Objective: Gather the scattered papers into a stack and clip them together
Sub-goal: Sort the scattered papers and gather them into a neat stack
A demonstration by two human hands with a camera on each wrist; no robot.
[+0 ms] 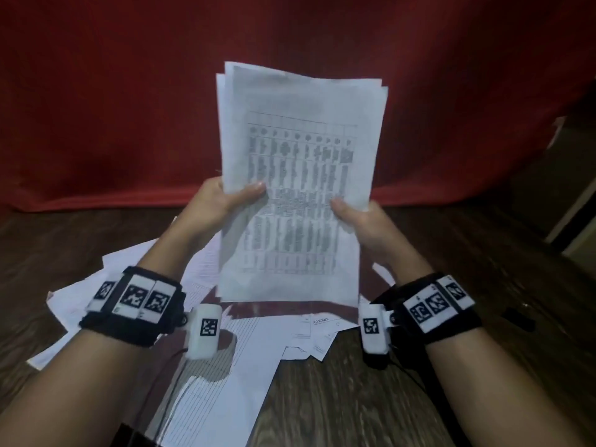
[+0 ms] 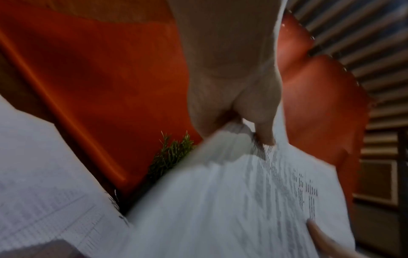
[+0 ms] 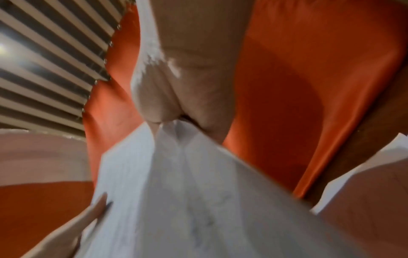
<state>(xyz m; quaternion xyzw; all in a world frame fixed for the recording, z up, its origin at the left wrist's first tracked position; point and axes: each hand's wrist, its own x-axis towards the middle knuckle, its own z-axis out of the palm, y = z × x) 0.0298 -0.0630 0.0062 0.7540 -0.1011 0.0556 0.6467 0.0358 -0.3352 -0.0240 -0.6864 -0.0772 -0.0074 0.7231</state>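
Above the wooden floor [image 1: 354,398], the sheaf of papers [image 1: 300,175] stands upright, light and floppy, its top edges uneven. Left hand [image 1: 222,198] and right hand [image 1: 358,221] pinch its side edges; gripping low there likely keeps sheets from fanning. More loose sheets [image 1: 225,366] lie below.
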